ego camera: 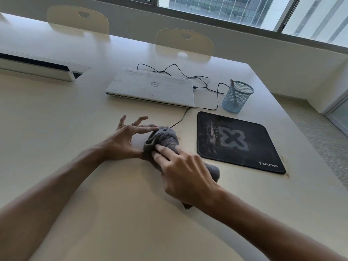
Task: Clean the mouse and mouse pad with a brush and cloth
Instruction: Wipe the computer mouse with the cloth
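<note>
the wired mouse sits mid-table, just beside the left edge of the mouse pad, mostly wrapped in a grey cloth. the left hand steadies it, thumb and forefinger touching the mouse and the other fingers spread; the right hand presses the cloth on with straight fingers. wiping looks underway; the pad, speckled with debris, seems undone. a likely brush handle stands in the blue mesh cup. cream table, closed dell laptop, two chairs at its far edge, windows.
</note>
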Demonstrator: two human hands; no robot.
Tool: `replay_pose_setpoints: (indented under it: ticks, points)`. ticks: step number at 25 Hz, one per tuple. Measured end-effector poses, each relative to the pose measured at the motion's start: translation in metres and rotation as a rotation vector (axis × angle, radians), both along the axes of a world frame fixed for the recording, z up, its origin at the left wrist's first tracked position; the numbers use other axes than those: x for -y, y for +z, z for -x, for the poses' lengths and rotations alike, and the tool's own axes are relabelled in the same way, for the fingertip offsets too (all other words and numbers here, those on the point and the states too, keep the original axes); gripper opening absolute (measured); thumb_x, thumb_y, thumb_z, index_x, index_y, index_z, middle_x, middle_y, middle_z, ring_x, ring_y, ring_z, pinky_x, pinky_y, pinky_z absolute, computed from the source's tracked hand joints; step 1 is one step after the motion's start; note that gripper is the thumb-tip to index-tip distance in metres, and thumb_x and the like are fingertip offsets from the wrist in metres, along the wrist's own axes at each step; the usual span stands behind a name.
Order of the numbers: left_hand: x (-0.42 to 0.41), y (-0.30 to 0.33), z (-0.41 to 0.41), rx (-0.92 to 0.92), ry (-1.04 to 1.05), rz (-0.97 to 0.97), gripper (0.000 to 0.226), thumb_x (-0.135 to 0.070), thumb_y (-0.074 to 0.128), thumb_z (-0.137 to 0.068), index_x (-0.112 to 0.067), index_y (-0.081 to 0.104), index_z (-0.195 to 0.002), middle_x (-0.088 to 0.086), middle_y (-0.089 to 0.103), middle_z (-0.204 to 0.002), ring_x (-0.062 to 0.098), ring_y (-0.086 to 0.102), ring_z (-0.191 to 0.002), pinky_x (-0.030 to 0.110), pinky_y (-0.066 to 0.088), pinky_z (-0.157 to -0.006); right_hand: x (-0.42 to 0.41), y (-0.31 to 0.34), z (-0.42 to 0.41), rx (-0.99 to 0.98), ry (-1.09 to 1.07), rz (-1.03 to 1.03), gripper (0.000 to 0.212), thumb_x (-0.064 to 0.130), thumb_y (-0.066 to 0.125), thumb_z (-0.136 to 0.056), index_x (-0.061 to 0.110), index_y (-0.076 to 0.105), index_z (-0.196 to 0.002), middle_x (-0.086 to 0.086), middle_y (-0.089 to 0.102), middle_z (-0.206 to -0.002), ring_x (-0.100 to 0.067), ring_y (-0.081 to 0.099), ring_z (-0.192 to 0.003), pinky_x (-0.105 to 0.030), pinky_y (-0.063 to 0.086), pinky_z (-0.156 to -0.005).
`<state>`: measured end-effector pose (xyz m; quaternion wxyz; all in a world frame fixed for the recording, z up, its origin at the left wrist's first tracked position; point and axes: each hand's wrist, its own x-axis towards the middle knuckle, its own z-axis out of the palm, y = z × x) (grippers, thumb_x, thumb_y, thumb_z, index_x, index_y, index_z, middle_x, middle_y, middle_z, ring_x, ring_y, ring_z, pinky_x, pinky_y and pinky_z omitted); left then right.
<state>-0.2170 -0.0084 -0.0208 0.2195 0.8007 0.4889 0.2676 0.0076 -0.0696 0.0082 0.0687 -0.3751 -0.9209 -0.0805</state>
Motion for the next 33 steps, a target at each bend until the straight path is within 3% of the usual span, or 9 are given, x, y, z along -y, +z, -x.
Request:
replay_pose_setpoints:
  ticks: [5,10,16,22,27,33]
  points:
    - [0.001,0.0,-0.002,0.011,-0.003,-0.001,0.101,-0.079,0.069,-0.053,-0.035,0.045,-0.141,-0.021,0.043,-0.145,-0.011,0.007,-0.142,0.047,-0.019,-0.113,-0.015,0.015,-0.016,-0.122,-0.184,0.09,0.061,0.024,0.049,-0.093,0.022,0.041,-0.153,-0.003,0.042,-0.158,-0.033,0.064,-0.115,-0.044,0.057,-0.087]
    - [0.001,0.0,-0.007,0.074,0.049,0.007,0.088,-0.077,0.067,-0.057,-0.04,0.05,-0.135,-0.021,0.045,-0.141,-0.012,0.012,-0.141,0.052,-0.016,-0.115,-0.016,0.024,-0.007,0.011,-0.144,0.122,0.063,0.026,0.045,-0.097,0.029,0.03,-0.158,-0.002,0.026,-0.166,-0.032,0.066,-0.113,-0.038,0.054,-0.083]
    - [0.003,0.001,-0.008,0.068,0.049,0.006,0.091,-0.074,0.069,-0.056,-0.035,0.051,-0.136,-0.028,0.043,-0.137,-0.014,0.012,-0.14,0.05,-0.017,-0.115,-0.042,0.022,0.007,0.03,-0.261,0.054,0.054,0.023,0.045,-0.098,0.019,0.042,-0.151,-0.007,0.051,-0.149,-0.035,0.066,-0.107,-0.037,0.051,-0.08]
    - [0.004,0.001,-0.008,0.084,0.061,0.013,0.09,-0.075,0.069,-0.054,-0.038,0.049,-0.134,-0.024,0.045,-0.138,-0.015,0.011,-0.14,0.045,-0.019,-0.115,-0.072,0.036,0.007,0.115,-0.405,0.193,0.031,0.026,0.048,-0.095,0.02,0.066,-0.12,-0.008,0.065,-0.118,-0.032,0.063,-0.098,-0.034,0.037,-0.073]
    - [0.004,-0.002,-0.007,0.059,0.061,-0.025,0.096,-0.077,0.067,-0.056,-0.031,0.05,-0.137,-0.022,0.046,-0.14,-0.013,0.012,-0.141,0.043,-0.018,-0.114,-0.062,0.052,0.002,0.058,-0.307,0.149,0.036,0.026,0.052,-0.094,0.03,0.069,-0.125,-0.001,0.063,-0.121,-0.028,0.059,-0.091,-0.032,0.035,-0.073]
    - [0.004,-0.001,-0.008,0.053,0.061,-0.039,0.095,-0.077,0.067,-0.057,-0.03,0.051,-0.137,-0.02,0.048,-0.141,-0.011,0.011,-0.141,0.047,-0.018,-0.115,-0.085,0.043,0.001,0.104,-0.353,0.14,0.04,0.026,0.052,-0.095,0.027,0.063,-0.133,-0.004,0.061,-0.131,-0.031,0.062,-0.11,-0.034,0.039,-0.078]
